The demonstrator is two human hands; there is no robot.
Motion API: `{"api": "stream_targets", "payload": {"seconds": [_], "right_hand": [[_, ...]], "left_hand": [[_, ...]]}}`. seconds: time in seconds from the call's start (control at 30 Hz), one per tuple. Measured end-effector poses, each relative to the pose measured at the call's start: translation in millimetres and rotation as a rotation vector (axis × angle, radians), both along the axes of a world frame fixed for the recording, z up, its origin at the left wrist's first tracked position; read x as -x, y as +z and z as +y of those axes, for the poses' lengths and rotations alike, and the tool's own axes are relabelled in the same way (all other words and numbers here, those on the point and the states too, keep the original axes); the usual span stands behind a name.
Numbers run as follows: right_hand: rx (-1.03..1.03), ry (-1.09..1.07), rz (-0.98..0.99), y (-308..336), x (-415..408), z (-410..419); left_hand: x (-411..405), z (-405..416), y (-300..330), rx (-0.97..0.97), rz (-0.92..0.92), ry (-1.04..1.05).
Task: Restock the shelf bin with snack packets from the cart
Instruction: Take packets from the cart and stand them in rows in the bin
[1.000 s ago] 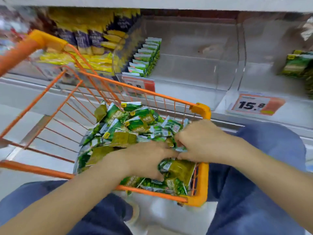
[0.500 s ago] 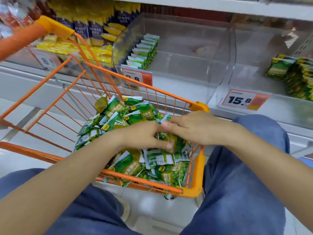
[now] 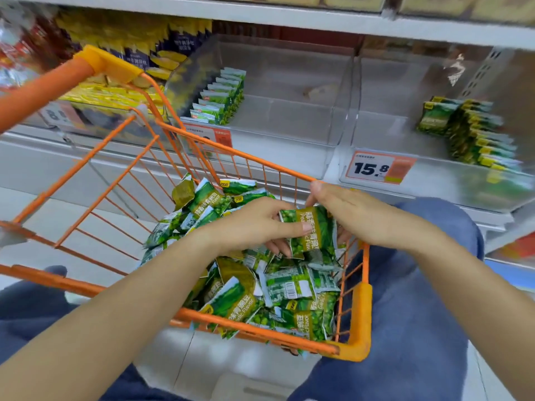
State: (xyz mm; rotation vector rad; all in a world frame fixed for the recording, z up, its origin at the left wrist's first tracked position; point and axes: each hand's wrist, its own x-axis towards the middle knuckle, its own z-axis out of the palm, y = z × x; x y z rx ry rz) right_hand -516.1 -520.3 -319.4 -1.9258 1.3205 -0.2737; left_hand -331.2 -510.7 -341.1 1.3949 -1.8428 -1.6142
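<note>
over the orange cart [image 3: 357, 319], one green packet [image 3: 314, 231] is held by two hands.
it is pinched by left hand [image 3: 252, 224] fingers [image 3: 292, 228] and gripped by right hand [image 3: 359, 214].

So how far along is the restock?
Early. One short row of packets stands at the clear bin's left side. Left hand and right hand hold a green packet over the cart, which holds a loose pile.

Left price tag [image 3: 209, 137] digits hidden behind cart rim [image 3: 254, 160]. Red packets [image 3: 17, 53] at 10 o'clock blurred, cut by edge. Right hand [image 3: 356, 215] fingertips hidden behind held packet [image 3: 314, 230].
</note>
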Motion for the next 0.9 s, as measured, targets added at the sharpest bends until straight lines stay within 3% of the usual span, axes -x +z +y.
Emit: {"api": "stream_targets", "payload": {"seconds": [0.13, 0.3, 0.6, 0.73, 0.8, 0.9], "right_hand": [[-0.162, -0.193, -0.192, -2, 7, -1], [-0.179, -0.237, -0.217, 2, 0, 6], [0.050, -0.276, 0.004, 8, -4, 15], [0.087, -0.259, 0.071, 12, -1, 15], [0.054, -0.269, 0.072, 11, 6, 12], [-0.004, -0.375, -0.072, 16, 30, -4]], "left_hand": [[1, 2, 7, -0.024, 0.102, 0.124], [5, 6, 7, -0.130, 0.228, 0.267], [19, 16, 3, -0.351, 0.357, 0.317], [28, 12, 6, -0.384, 0.332, 0.208], [35, 4, 12, -0.295, 0.247, 0.111], [49, -19, 27, -0.170, 0.164, -0.041]]}}
